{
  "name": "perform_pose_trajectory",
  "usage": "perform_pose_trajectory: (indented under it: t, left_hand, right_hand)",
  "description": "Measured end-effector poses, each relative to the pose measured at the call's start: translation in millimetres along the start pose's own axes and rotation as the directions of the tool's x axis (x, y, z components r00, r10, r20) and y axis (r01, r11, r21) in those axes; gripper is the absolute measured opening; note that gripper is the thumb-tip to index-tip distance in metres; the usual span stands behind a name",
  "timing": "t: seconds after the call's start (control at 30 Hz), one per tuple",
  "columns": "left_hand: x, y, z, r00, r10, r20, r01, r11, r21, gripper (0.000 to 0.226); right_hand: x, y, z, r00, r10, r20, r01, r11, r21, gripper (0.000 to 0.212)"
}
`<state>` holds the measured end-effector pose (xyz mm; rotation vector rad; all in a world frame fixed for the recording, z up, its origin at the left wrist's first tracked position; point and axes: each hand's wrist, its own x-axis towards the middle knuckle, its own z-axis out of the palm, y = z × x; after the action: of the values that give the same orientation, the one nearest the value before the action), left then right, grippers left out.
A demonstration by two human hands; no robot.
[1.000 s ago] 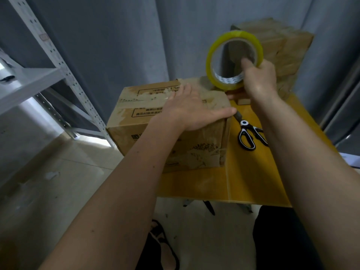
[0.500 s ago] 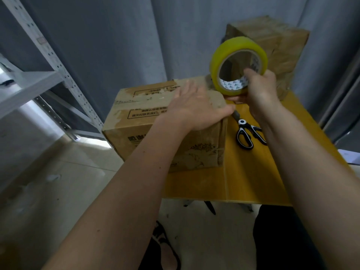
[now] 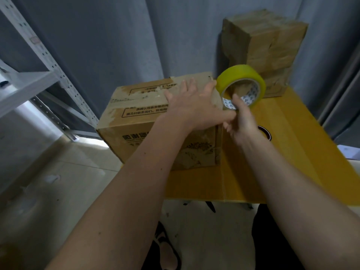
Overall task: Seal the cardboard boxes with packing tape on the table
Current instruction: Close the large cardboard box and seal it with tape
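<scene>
A worn cardboard box (image 3: 136, 121) with printed text sits on the left part of the yellow table (image 3: 288, 152), its flaps closed. My left hand (image 3: 192, 106) lies flat on the box top with fingers spread. My right hand (image 3: 243, 123) grips a yellow roll of packing tape (image 3: 241, 82) through its core, holding it at the box's right top edge. A stack of taped cardboard boxes (image 3: 265, 45) stands at the table's back right.
A dark scissors handle (image 3: 266, 131) peeks out behind my right wrist on the table. A grey metal shelf frame (image 3: 44, 61) stands to the left. Grey curtains hang behind. Tiled floor lies below the table's front edge.
My right hand lowered the tape roll from above the table down to the box's right top edge. The scissors are now mostly hidden behind my wrist. My left hand stayed on the box.
</scene>
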<state>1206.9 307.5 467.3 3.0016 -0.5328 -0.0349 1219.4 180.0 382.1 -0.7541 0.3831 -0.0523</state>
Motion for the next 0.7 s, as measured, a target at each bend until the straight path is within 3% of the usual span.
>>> perform_pose_trajectory:
  t: [0.07, 0.13, 0.27, 0.5, 0.7]
  left_hand:
    - [-0.6, -2.6, -2.5, 0.998, 0.022, 0.055, -0.024, 0.999, 0.021, 0.125]
    - [-0.1, -6.3, -5.2, 0.995, 0.049, 0.091, -0.051, 0.998, 0.024, 0.131]
    - [-2.5, -8.6, -3.5, 0.997, 0.063, 0.034, -0.064, 0.997, 0.043, 0.125]
    - [-17.9, -3.0, -2.4, 0.995, 0.047, -0.084, -0.047, 0.999, 0.01, 0.112]
    - [-32.2, 3.0, -5.0, 0.993, 0.03, -0.113, -0.033, 0.999, -0.02, 0.1]
  right_hand:
    - [-4.5, 10.7, 0.0, 0.99, 0.09, 0.106, -0.091, 0.996, 0.0, 0.044]
    - [-7.4, 12.9, 4.8, 0.987, 0.112, 0.114, -0.116, 0.993, 0.024, 0.037]
    - [-11.5, 6.7, 13.9, 0.995, 0.083, 0.05, -0.086, 0.994, 0.065, 0.023]
    - [-29.1, 5.4, 23.5, 0.998, 0.043, -0.045, -0.041, 0.998, 0.044, 0.027]
    - [-45.3, -5.6, 28.1, 0.991, -0.033, -0.127, 0.035, 0.999, 0.015, 0.016]
